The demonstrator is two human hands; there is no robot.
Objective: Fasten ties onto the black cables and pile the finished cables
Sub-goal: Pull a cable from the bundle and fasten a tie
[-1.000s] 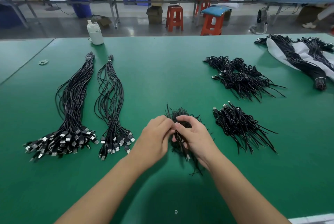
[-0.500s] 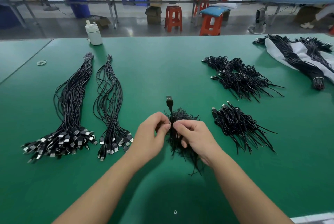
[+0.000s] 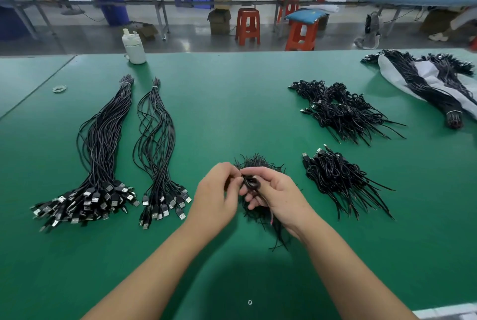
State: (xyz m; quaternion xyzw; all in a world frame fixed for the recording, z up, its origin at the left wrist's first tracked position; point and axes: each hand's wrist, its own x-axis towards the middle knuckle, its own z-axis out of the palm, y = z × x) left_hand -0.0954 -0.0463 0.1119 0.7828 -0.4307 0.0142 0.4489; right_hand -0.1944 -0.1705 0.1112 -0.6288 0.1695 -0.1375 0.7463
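Pinching a small coiled black cable [image 3: 251,183], both hands' curled fingers [image 3: 232,177] meet above the smooth green table [image 3: 232,113].

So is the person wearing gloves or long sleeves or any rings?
No. The left hand and right hand are bare, with no gloves or visible rings. Both forearms are bare too: no sleeves, watch or bracelet show.

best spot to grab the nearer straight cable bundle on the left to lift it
Grip the nearer straight bundle from above at its narrow waist, just above the plug end. There the cables run close together; the plugs fan out loose, and the far tip is held only by a thin tie.
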